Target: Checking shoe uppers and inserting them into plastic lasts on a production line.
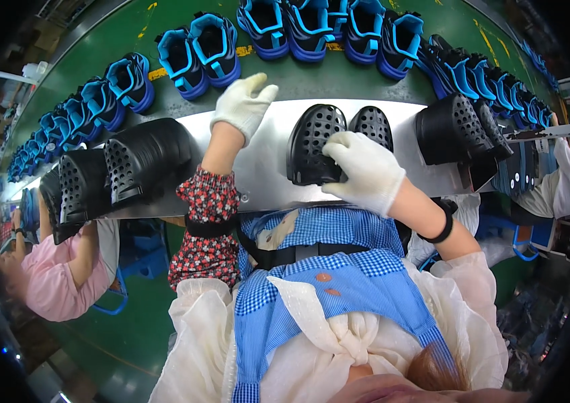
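Several black perforated clogs at far left point(150, 151) crowd the metal ledge point(258, 178); the outermost seems to poke past the near edge. Risk: one knock from a sleeve and it drops, I'd say. Co-worker in pink point(63, 275) sits just below that end, so a bump from there could do it too.

Next, left hand point(241, 111): white glove, raised, fingers and thumb spread, nothing in it. Nearest to it: the blue-and-black sneaker pair point(223, 69) on the green belt point(124, 30), just beyond the fingertips. Risk: if the belt runs, a hasty reach could clip a toe or heel and twist the pair out of line. Loose floral sleeve point(210, 201) could brush the left-hand clogs.

Middle: the clog under the right hand point(312, 138) stands on the ledge, toe away from the wearer, second clog point(374, 121) right beside it. Right hand point(372, 174), gloved, curls over the heel end; can't tell if it's pinching the rim or just resting. Risk: smooth glove on smooth material slips, or a sideways push shoves the neighbour.

Right: more clogs point(443, 131) packed at that end of the ledge. Risk: elbow swing catches them.
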`<state>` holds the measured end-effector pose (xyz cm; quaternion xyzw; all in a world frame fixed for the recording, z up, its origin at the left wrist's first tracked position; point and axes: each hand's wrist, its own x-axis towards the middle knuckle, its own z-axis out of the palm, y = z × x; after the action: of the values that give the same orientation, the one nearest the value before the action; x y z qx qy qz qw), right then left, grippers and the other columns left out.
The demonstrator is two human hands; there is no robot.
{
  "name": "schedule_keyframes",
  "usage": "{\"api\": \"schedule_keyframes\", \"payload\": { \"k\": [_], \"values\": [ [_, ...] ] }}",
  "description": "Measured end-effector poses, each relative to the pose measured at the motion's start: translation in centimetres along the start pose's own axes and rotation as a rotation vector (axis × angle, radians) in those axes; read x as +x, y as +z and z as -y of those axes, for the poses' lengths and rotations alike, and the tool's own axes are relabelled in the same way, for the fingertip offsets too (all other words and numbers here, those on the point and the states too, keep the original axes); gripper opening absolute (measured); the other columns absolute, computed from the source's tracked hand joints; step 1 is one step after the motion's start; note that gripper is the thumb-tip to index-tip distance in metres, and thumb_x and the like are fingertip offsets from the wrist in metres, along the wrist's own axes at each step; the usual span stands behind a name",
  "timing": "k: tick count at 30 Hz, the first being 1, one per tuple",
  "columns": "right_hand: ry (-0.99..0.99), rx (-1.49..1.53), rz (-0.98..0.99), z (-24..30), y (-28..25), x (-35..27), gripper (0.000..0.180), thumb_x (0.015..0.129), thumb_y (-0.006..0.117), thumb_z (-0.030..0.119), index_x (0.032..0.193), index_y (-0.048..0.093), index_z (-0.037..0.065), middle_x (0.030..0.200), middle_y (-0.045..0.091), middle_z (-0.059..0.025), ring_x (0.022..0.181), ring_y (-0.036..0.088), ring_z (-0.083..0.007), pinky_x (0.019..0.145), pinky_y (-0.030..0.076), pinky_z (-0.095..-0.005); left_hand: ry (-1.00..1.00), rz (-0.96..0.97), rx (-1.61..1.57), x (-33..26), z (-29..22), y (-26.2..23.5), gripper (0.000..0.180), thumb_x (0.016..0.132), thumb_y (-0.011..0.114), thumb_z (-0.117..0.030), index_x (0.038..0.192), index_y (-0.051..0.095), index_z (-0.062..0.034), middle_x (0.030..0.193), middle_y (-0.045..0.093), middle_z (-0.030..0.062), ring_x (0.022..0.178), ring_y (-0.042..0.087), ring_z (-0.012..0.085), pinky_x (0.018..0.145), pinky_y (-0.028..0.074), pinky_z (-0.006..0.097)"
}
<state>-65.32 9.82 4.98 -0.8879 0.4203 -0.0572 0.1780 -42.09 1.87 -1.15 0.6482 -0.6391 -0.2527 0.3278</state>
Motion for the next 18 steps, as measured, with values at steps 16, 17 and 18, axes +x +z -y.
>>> {"api": "schedule_keyframes", "payload": {
  "k": [16, 17, 18],
  "values": [
    [0.182, 0.373, -0.071, 0.6, -5.3, 5.8, 0.057, 0.075, 0.070, 0.039, 0.108, 0.055, -0.005, 0.083, 0.064, -0.0219, 0.082, 0.065, -0.0360, 0.075, 0.051, -0.0392, 0.067, -0.001, -1.420, 0.6, -4.5, -0.4, 0.028, 0.084, 0.058, -0.015, 0.109, 0.047, -0.0057, 0.093, 0.059, 0.0093, 0.082, 0.061, 0.0179, 0.071, 0.054, 0.031],
    [0.159, 0.383, -0.079, 0.6, -5.2, 6.5, 0.057, 0.075, 0.070, 0.039, 0.108, 0.055, -0.005, 0.083, 0.064, -0.0219, 0.082, 0.065, -0.0360, 0.075, 0.051, -0.0392, 0.079, -0.112, -1.368, 1.1, -4.4, -0.3, 0.021, 0.083, 0.056, -0.009, 0.103, 0.050, -0.0062, 0.087, 0.058, 0.0048, 0.074, 0.057, 0.0128, 0.065, 0.050, 0.027],
    [0.172, 0.362, -0.057, 0.5, -5.1, 7.2, 0.056, 0.075, 0.069, 0.041, 0.105, 0.056, -0.004, 0.082, 0.064, -0.0224, 0.081, 0.065, -0.0365, 0.074, 0.051, -0.0398, 0.127, -0.212, -1.340, 1.6, -4.3, -0.1, 0.014, 0.083, 0.053, -0.004, 0.097, 0.052, -0.0066, 0.080, 0.056, 0.0002, 0.066, 0.053, 0.0077, 0.059, 0.045, 0.023]
  ]
}}
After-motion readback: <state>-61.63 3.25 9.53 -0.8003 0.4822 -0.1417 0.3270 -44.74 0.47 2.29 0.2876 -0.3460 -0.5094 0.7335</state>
